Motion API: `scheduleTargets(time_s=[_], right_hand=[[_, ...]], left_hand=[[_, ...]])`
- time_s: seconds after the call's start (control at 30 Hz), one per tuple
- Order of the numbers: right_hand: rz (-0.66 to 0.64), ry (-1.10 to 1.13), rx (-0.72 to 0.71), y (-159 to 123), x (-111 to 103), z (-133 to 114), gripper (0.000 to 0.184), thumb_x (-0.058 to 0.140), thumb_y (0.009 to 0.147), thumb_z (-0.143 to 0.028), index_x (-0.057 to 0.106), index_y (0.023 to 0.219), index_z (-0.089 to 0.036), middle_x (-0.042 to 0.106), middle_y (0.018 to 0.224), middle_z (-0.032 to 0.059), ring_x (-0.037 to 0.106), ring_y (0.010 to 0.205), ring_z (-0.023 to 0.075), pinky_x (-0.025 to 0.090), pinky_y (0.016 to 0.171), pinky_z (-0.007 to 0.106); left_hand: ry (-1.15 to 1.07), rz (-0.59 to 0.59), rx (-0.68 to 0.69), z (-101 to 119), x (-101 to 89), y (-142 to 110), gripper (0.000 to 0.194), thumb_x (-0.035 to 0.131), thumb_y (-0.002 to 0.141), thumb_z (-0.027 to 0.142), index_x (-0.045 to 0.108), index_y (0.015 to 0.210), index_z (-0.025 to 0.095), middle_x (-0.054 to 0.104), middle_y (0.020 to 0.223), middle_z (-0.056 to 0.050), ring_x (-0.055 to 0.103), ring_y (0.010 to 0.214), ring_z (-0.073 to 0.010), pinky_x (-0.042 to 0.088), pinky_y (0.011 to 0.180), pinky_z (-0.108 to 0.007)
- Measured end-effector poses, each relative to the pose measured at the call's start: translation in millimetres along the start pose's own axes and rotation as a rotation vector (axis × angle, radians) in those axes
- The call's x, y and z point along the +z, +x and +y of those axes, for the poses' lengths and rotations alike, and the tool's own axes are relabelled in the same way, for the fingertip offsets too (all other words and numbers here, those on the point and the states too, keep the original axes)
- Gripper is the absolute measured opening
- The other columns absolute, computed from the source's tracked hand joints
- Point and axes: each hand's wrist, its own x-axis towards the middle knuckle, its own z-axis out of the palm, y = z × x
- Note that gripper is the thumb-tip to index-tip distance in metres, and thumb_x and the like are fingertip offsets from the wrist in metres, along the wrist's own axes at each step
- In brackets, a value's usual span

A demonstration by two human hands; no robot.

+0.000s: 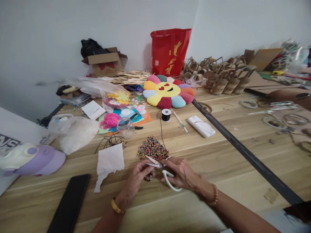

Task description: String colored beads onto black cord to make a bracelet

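Observation:
My right hand [178, 171] is closed around a pair of white-handled scissors [167, 176], whose blades are parted and point left. My left hand [138, 176] pinches a short string of small coloured beads [148, 177] close to the blades; part of the string is hidden by fingers. Just beyond both hands lies a heap of multicoloured beads [152, 147] on the wooden table. From a spool of black cord [166, 115] farther back, a thin black line runs down to the edge of the heap.
A torn paper piece [110, 161], a black phone [69, 204] and a purple cap [36, 158] lie to the left. Behind are pink yarn [110, 120], a clear jar [125, 127], a flower cushion [168, 91] and a white power strip [201, 126]. Another person's arm [286, 96] shows at right.

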Motion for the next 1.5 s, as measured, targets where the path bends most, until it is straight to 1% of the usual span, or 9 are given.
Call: scheduleTargets(time_s=[0.17,0.37,0.5,0.67,1.07,1.27,1.33,1.4,1.5], right_hand=[[-0.056,-0.011,0.027,-1.0,0.2,0.8,0.043,0.063,0.086,-0.045,0.055,0.120,-0.020,0.068,0.094,0.0075,0.064,0.083,0.0203,0.044,0.071,0.027],[-0.107,-0.017,0.064,-1.1,-4.5,-4.0,0.040,0.061,0.089,-0.040,0.054,0.123,-0.019,0.068,0.095,0.0074,0.063,0.086,0.0190,0.042,0.074,0.026],[-0.137,-0.011,0.069,-0.1,-7.6,-7.6,0.034,0.058,0.091,-0.040,0.056,0.118,-0.019,0.067,0.096,0.0067,0.062,0.086,0.0179,0.041,0.072,0.025],[-0.152,-0.032,0.060,1.5,-10.2,-10.7,0.035,0.057,0.092,-0.039,0.056,0.120,-0.018,0.067,0.094,0.0067,0.061,0.085,0.0185,0.040,0.071,0.026],[-0.135,-0.077,0.035,-0.2,-6.4,-10.0,0.035,0.050,0.094,-0.036,0.052,0.124,-0.018,0.066,0.097,0.0087,0.059,0.087,0.0199,0.041,0.072,0.028],[-0.155,-0.043,0.063,-0.5,-7.6,-10.0,0.029,0.048,0.095,-0.033,0.056,0.118,-0.017,0.066,0.094,0.0092,0.061,0.084,0.0197,0.043,0.070,0.028],[-0.145,-0.012,0.078,-1.1,-6.8,-8.3,0.029,0.049,0.095,-0.035,0.056,0.117,-0.017,0.066,0.093,0.0088,0.061,0.082,0.0191,0.043,0.071,0.027],[-0.098,0.046,0.101,-1.8,-5.4,-5.3,0.033,0.051,0.094,-0.038,0.057,0.119,-0.017,0.066,0.092,0.0085,0.061,0.081,0.0188,0.043,0.070,0.027],[-0.016,0.215,0.176,-2.4,-5.2,-1.1,0.042,0.055,0.091,-0.043,0.056,0.123,-0.016,0.065,0.086,0.0064,0.058,0.073,0.0167,0.042,0.067,0.025]], left_hand=[[0.016,-0.008,-0.001,-1.6,-1.8,-0.2,0.036,0.074,0.071,0.048,0.068,0.085,0.015,0.060,0.062,0.001,0.050,0.056,-0.0112,0.036,0.052,-0.021],[0.009,0.008,0.004,-1.6,-0.8,0.5,0.038,0.074,0.070,0.049,0.068,0.084,0.014,0.061,0.061,0.001,0.049,0.054,-0.0104,0.035,0.051,-0.021],[0.003,-0.001,0.022,-2.1,-0.9,0.7,0.036,0.074,0.071,0.048,0.068,0.082,0.014,0.061,0.061,0.000,0.049,0.055,-0.0103,0.035,0.052,-0.020],[-0.008,-0.017,0.046,-3.3,-1.8,0.6,0.034,0.074,0.072,0.047,0.068,0.081,0.015,0.061,0.061,0.001,0.050,0.056,-0.0104,0.035,0.052,-0.020],[-0.016,0.003,0.014,-4.7,-2.5,2.2,0.038,0.076,0.069,0.049,0.069,0.083,0.014,0.061,0.060,0.000,0.049,0.053,-0.0102,0.035,0.050,-0.020],[-0.057,0.045,-0.006,-3.0,-1.8,1.5,0.041,0.078,0.065,0.049,0.069,0.083,0.013,0.062,0.060,0.000,0.050,0.053,-0.0104,0.037,0.051,-0.021],[-0.068,0.055,0.000,-2.9,-2.6,1.7,0.040,0.079,0.065,0.048,0.069,0.082,0.013,0.063,0.061,0.000,0.050,0.053,-0.0099,0.037,0.052,-0.020],[-0.084,0.074,-0.001,-2.8,-3.6,2.1,0.038,0.078,0.066,0.047,0.069,0.081,0.014,0.063,0.062,0.000,0.050,0.053,-0.0095,0.037,0.052,-0.020],[-0.139,0.133,-0.002,-2.2,-4.9,3.0,0.037,0.079,0.065,0.047,0.067,0.076,0.014,0.063,0.061,0.000,0.051,0.052,-0.0093,0.038,0.051,-0.020]])
